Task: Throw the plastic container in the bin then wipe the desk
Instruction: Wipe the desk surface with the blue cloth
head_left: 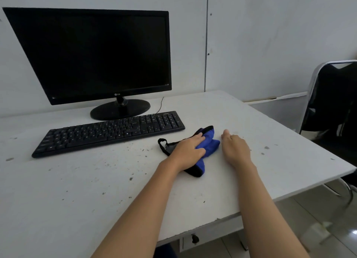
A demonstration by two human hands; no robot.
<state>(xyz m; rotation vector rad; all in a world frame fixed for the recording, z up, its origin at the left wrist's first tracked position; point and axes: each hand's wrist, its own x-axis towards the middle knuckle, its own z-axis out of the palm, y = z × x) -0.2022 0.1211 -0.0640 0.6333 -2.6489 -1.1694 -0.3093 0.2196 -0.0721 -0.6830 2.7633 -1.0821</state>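
Note:
A blue cloth with black trim and a black loop [209, 139] lies on the white desk [280, 149], to the right of the keyboard. My left hand [188, 150] rests flat on top of the cloth, fingers pressing it onto the desk. My right hand [234, 148] lies on the bare desk just right of the cloth, fingers loosely together, holding nothing. Dark specks and crumbs dot the desk surface, mostly in front of the keyboard. No plastic container and no bin are in view.
A black keyboard [108, 133] sits left of the cloth, with a black monitor [96, 54] behind it against the wall. A black chair with a chrome frame [332, 103] stands beyond the desk's right edge. Tiled floor shows below at the right.

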